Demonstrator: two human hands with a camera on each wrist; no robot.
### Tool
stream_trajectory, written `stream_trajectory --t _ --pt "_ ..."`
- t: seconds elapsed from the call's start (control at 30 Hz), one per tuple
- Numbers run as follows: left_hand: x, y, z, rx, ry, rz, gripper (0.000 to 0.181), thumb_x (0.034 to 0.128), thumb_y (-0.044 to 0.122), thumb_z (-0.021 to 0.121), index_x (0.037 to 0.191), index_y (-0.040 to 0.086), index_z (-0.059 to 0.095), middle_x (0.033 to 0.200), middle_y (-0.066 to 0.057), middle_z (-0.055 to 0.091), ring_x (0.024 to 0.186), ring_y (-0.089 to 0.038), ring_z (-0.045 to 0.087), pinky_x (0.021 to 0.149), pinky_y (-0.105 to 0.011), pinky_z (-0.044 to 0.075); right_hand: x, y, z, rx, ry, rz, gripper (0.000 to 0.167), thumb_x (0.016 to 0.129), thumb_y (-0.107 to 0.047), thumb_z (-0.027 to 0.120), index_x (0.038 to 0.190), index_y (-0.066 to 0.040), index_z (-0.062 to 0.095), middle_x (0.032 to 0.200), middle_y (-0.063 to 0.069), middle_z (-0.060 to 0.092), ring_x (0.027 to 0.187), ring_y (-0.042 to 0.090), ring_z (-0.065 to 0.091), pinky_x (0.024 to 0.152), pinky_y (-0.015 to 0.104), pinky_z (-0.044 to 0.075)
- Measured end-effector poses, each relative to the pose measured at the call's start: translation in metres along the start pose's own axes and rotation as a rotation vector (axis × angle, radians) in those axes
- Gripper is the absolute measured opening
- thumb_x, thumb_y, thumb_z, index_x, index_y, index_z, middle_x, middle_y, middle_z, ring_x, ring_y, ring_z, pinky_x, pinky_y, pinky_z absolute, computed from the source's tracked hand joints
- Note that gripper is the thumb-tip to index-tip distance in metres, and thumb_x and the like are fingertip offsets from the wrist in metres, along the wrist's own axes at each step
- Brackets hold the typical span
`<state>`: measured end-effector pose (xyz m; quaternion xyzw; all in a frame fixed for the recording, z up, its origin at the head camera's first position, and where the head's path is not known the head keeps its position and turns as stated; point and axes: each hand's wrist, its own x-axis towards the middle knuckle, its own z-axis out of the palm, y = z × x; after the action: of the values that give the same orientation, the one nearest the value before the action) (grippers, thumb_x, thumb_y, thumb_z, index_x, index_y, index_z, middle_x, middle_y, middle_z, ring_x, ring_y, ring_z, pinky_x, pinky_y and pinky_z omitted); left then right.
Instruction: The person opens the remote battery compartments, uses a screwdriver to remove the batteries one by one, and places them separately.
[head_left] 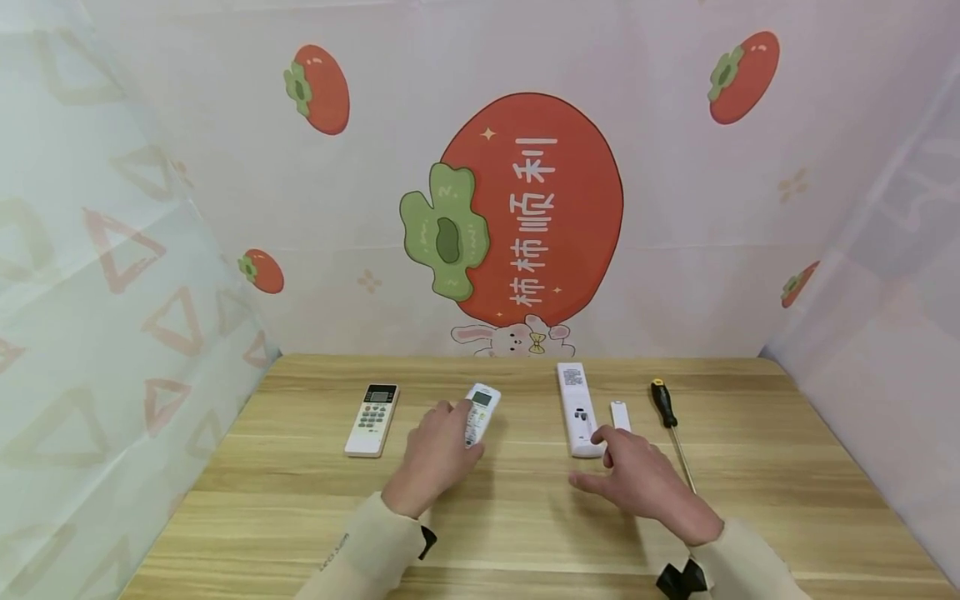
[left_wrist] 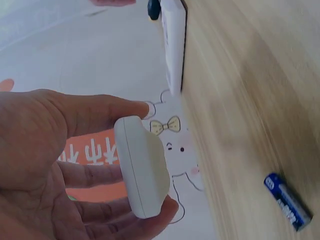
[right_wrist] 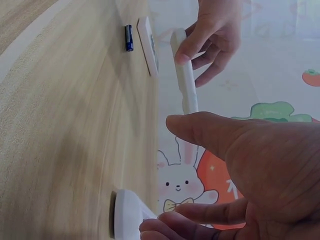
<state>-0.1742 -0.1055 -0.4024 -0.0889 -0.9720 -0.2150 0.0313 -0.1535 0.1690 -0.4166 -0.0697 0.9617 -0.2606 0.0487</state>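
A white remote with a small screen (head_left: 482, 407) (left_wrist: 142, 167) (right_wrist: 185, 75) is held by its sides between the thumb and fingers of my left hand (head_left: 435, 454) (left_wrist: 45, 150), raised off the table in both wrist views. My right hand (head_left: 645, 482) (right_wrist: 270, 165) hovers with thumb and fingers apart, holding nothing visible, by the lower end of a second white remote (head_left: 574, 404) (right_wrist: 127, 212). That one lies face down, a recess showing in its back. Beside it lies a small white cover (head_left: 619, 413), partly hidden by the right fingers.
A cream remote (head_left: 372, 421) (right_wrist: 148, 47) lies face up at the left. Near it in the right wrist view is a blue battery (left_wrist: 287, 202) (right_wrist: 129, 38). A black-handled screwdriver (head_left: 663, 404) lies at the right. Printed cloth walls surround the wooden table (head_left: 300, 517).
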Motion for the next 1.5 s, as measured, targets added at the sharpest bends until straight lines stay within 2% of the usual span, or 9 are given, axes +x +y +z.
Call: stream_trajectory --t 0.27,0.43,0.7,0.87,1.13,1.3,1.5 --pt "-0.002 0.009 0.008 -0.021 -0.065 0.129 0.059 0.0819 0.021 0.083 0.134 0.003 0.062 0.11 -0.016 0.062 0.082 -0.022 0.053 0.06 -0.036 0.045 0.001 0.0 -0.004 0.027 -0.018 0.0 0.07 0.072 -0.046 0.09 0.121 -0.004 0.062 0.08 0.003 0.056 0.064 0.017 0.048 0.054 0.033 0.04" --pt "-0.004 0.014 0.01 0.027 -0.097 0.195 0.059 0.082 0.024 0.084 0.135 0.007 0.063 0.112 -0.013 0.064 0.086 -0.02 0.055 0.064 -0.035 0.048 0.001 0.001 -0.006 0.038 -0.029 -0.01 0.072 0.071 -0.045 0.091 0.122 -0.005 0.061 0.082 0.003 0.057 0.066 0.017 0.049 0.056 0.033 0.041" --pt "-0.008 0.023 0.012 0.119 -0.226 0.303 0.057 0.0823 0.026 0.085 0.134 0.015 0.064 0.117 -0.005 0.065 0.093 -0.016 0.057 0.07 -0.034 0.05 0.0 0.004 -0.01 0.07 -0.06 -0.046 0.078 0.068 -0.045 0.093 0.125 -0.003 0.06 0.083 0.004 0.057 0.065 0.016 0.049 0.055 0.031 0.042" --pt "-0.011 0.027 0.013 0.14 -0.298 0.342 0.056 0.0825 0.026 0.085 0.134 0.021 0.065 0.121 0.0 0.064 0.099 -0.014 0.057 0.076 -0.036 0.052 -0.001 0.006 -0.012 0.089 -0.08 -0.088 0.082 0.066 -0.042 0.095 0.127 0.0 0.058 0.084 0.006 0.057 0.064 0.016 0.048 0.054 0.031 0.041" --pt "-0.014 0.032 0.013 0.13 -0.374 0.402 0.055 0.0811 0.019 0.086 0.132 0.026 0.066 0.126 0.004 0.063 0.106 -0.014 0.057 0.084 -0.038 0.054 -0.001 0.006 -0.013 0.111 -0.122 -0.102 0.086 0.062 -0.042 0.096 0.127 0.0 0.058 0.089 0.007 0.057 0.066 0.017 0.05 0.055 0.03 0.043" --pt "-0.015 0.034 0.016 0.104 -0.394 0.421 0.054 0.0807 0.015 0.086 0.13 0.026 0.067 0.125 0.005 0.064 0.105 -0.013 0.056 0.088 -0.037 0.053 -0.003 0.007 -0.013 0.108 -0.132 -0.138 0.088 0.061 -0.045 0.096 0.126 0.0 0.058 0.089 0.007 0.057 0.066 0.016 0.049 0.054 0.029 0.043" --pt "-0.016 0.034 0.024 0.109 -0.389 0.434 0.055 0.0776 0.012 0.087 0.128 0.025 0.069 0.122 0.008 0.064 0.101 -0.009 0.055 0.087 -0.034 0.052 -0.002 0.008 -0.012 0.12 -0.147 -0.137 0.088 0.061 -0.046 0.096 0.127 0.0 0.058 0.089 0.008 0.057 0.064 0.016 0.05 0.054 0.03 0.043"
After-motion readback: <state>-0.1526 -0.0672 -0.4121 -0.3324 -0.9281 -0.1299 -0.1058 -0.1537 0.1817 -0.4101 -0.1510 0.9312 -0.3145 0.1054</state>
